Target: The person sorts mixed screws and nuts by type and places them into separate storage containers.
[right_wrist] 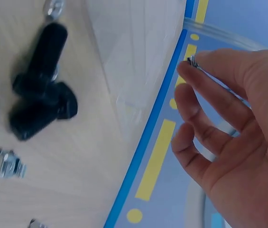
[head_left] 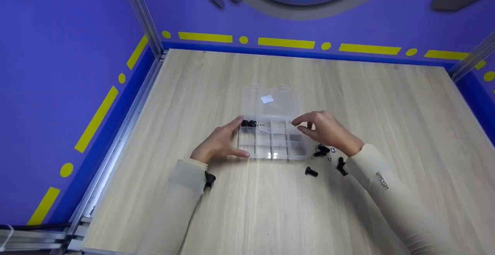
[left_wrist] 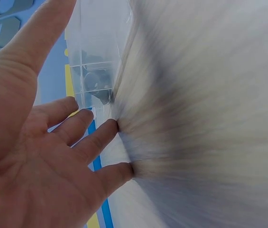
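Observation:
A clear plastic compartment box lies on the table with its lid folded back. Black bolts fill its far left compartment, and small silver screws lie in the one beside it. My left hand rests along the box's left side, thumb and fingers spread; in the left wrist view its fingertips are at the box's edge. Over the box's right side, my right hand pinches a small silver threaded piece between thumb and index finger; its exact kind is mostly hidden.
Right of the box lies a loose group of black bolts and small silver fasteners. One black bolt lies nearer me. A white square shows on the lid. Blue walls border the wooden table.

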### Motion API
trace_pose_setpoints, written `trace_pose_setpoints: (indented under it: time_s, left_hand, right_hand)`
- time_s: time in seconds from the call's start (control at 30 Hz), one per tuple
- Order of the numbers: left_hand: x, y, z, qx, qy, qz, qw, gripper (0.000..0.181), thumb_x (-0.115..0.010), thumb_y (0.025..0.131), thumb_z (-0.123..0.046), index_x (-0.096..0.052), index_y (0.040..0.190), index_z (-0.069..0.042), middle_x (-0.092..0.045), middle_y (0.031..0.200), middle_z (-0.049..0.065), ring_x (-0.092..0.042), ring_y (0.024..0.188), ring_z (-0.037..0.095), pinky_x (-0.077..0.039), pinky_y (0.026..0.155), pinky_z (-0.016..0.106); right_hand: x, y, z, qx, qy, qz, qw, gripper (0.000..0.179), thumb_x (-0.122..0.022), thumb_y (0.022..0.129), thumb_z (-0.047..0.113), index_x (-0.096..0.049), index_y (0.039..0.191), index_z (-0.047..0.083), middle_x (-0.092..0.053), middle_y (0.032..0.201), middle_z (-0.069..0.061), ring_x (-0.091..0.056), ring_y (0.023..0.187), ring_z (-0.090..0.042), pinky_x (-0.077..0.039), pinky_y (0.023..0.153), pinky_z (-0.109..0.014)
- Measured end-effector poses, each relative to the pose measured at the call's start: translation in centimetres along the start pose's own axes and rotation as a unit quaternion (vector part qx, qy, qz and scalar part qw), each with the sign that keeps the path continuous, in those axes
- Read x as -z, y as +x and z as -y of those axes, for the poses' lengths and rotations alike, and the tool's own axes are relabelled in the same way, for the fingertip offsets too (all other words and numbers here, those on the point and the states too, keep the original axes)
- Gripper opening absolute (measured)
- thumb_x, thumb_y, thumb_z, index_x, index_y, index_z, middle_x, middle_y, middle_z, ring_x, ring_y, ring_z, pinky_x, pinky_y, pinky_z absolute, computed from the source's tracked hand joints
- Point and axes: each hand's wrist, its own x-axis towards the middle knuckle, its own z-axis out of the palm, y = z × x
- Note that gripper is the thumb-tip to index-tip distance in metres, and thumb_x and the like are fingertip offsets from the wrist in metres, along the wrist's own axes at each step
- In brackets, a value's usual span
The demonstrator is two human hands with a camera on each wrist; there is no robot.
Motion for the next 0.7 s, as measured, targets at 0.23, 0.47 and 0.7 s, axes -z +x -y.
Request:
trace_pose_setpoints:
  time_s: [0.23, 0.47, 0.7]
  left_hand:
    - [0.1, -0.2, -0.1, -0.005, -0.013, -0.002, 0.9999, 0.123, -0.095, 0.073, -0.037, -0.018, 0.165, -0.013, -0.016, 0.171, 0.004, -0.016, 0.156, 0.02, -0.016, 0.127, 0.034]
    - [0.1, -0.1, -0.1, -0.009, -0.008, -0.003, 0.9999, 0.122, -0.095, 0.073, -0.037, -0.018, 0.165, -0.011, -0.016, 0.171, 0.005, -0.017, 0.156, 0.021, -0.016, 0.127, 0.033]
    - [0.0, -0.1, 0.0, -0.008, -0.014, -0.003, 0.9999, 0.123, -0.095, 0.073, -0.037, -0.018, 0.165, -0.011, -0.016, 0.171, 0.005, -0.017, 0.156, 0.022, -0.016, 0.128, 0.035]
  right_hand:
    - [-0.2, 0.3, 0.9, 0.017, 0.017, 0.06, 0.9979, 0.028, -0.066, 0.098, 0.002, -0.074, 0.125, 0.005, -0.073, 0.123, -0.009, -0.055, 0.057, -0.008, -0.05, 0.053, -0.026]
    - [-0.6, 0.7, 1.8, 0.019, 0.032, 0.116, 0.9926, 0.031, -0.062, 0.1, 0.003, -0.071, 0.13, 0.004, -0.07, 0.13, -0.01, -0.071, 0.079, -0.012, -0.059, 0.069, -0.031]
    - [-1.8, 1.6, 2.4, 0.015, 0.026, 0.138, 0.9899, 0.027, -0.063, 0.098, -0.001, -0.074, 0.123, 0.0, -0.074, 0.121, -0.011, -0.073, 0.095, -0.023, -0.062, 0.083, -0.04]
